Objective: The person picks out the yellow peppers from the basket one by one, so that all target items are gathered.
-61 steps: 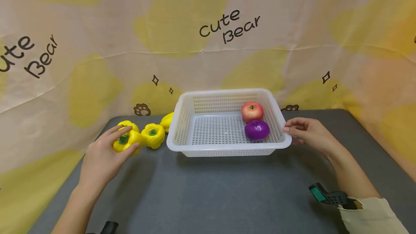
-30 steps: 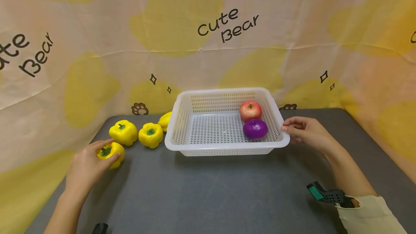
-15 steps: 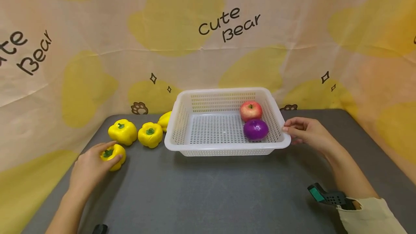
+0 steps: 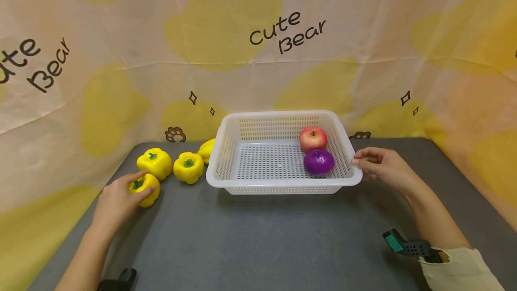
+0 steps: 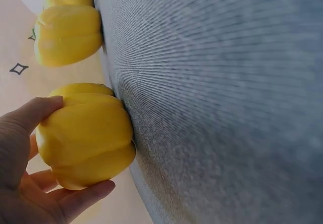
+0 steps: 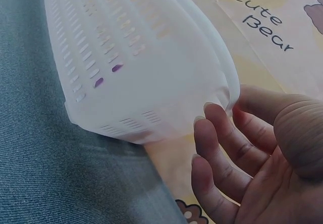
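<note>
My left hand [image 4: 117, 201] holds a yellow bell pepper [image 5: 88, 138] between thumb and fingers, close over the table at the left. Just behind it sits a second yellow bell pepper [image 4: 155, 164], and a third bell pepper [image 4: 188, 168] stands to the right. My right hand [image 4: 383, 167] pinches the right rim of a white plastic basket [image 4: 278, 182], thumb above and fingertips under the edge, as the right wrist view shows. Inside the basket, at its right end, a red apple [image 4: 313, 138] lies behind a shiny purple oval fruit [image 4: 319, 162].
Another yellow item [image 4: 206, 150] is partly hidden behind the basket's left side. A dark grey table [image 4: 258, 237] lies under everything. At its back hangs a patterned cloth [image 4: 226, 35]. Black bands are on both wrists.
My left hand carried its bell pepper left and toward me, away from the others, then shifted slightly back toward them. The right hand keeps its place on the basket rim.
</note>
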`<state>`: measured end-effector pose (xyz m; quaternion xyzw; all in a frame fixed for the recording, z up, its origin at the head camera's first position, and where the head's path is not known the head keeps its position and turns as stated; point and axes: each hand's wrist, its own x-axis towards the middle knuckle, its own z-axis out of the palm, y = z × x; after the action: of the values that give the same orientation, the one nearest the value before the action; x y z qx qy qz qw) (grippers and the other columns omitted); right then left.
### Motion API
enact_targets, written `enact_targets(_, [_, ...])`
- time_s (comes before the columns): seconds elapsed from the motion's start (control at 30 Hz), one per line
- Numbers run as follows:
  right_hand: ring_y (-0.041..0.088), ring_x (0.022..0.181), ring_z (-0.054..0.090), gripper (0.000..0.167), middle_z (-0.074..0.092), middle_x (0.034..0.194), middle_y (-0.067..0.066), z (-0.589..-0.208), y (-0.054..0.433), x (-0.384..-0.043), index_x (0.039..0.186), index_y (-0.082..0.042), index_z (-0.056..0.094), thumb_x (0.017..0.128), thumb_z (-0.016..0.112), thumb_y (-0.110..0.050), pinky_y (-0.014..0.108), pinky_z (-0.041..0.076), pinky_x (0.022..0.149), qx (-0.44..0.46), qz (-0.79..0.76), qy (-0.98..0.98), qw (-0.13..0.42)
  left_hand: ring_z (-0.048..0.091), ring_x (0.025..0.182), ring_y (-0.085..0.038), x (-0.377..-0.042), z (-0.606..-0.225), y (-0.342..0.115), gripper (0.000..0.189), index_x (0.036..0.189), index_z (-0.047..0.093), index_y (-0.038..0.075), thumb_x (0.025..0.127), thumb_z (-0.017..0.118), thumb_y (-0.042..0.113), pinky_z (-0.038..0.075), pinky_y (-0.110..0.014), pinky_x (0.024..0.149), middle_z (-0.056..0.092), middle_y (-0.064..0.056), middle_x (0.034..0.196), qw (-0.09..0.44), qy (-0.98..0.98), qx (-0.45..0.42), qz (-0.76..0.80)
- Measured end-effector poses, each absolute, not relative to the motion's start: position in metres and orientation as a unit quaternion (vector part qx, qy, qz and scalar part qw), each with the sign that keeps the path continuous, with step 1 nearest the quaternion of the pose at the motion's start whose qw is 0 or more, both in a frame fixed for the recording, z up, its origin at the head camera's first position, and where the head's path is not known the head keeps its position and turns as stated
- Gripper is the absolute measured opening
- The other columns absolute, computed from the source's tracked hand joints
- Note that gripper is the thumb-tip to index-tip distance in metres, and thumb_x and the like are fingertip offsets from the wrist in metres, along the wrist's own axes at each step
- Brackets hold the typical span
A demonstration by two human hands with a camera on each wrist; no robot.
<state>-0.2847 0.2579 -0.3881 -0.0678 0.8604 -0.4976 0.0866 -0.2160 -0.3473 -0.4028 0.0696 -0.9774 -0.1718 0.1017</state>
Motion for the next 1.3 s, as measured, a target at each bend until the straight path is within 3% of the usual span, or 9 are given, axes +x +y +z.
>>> enact_targets(0.43, [0.006, 0.083, 0.067, 0.045, 0.072, 0.094, -0.013, -0.39, 0.259, -0.285, 0.124, 0.003, 0.057, 0.098, 0.066, -0.033, 0.029, 0.06, 0.074, -0.068, -0.499, 0.86, 0.085, 0.05, 0.121, -0.058, -0.242, -0.399, -0.348, 0.065, 0.143, 0.055, 0.003, 0.094, 0.068, 0.043, 0.042, -0.069, 0.092, 0.052, -0.038, 0.14, 0.08, -0.977, 0.078, -0.184])
enact_targets(0.9, [0.006, 0.082, 0.066, 0.046, 0.072, 0.092, -0.013, -0.388, 0.257, -0.286, 0.123, 0.003, 0.058, 0.098, 0.066, -0.034, 0.03, 0.059, 0.073, -0.068, -0.494, 0.862, 0.087, 0.053, 0.116, -0.057, -0.268, -0.398, -0.344, 0.064, 0.144, 0.054, 0.005, 0.093, 0.067, 0.041, 0.045, -0.065, 0.089, 0.053, -0.037, 0.138, 0.072, -0.979, 0.08, -0.175])
enact_targets(1.3, [0.007, 0.083, 0.068, 0.048, 0.072, 0.092, -0.013, -0.385, 0.256, -0.286, 0.122, 0.003, 0.059, 0.097, 0.068, -0.037, 0.031, 0.061, 0.076, -0.066, -0.495, 0.862, 0.089, 0.048, 0.121, -0.058, -0.285, -0.394, -0.344, 0.067, 0.148, 0.05, 0.009, 0.094, 0.067, 0.044, 0.045, -0.065, 0.088, 0.047, -0.039, 0.143, 0.038, -0.98, 0.074, -0.18])
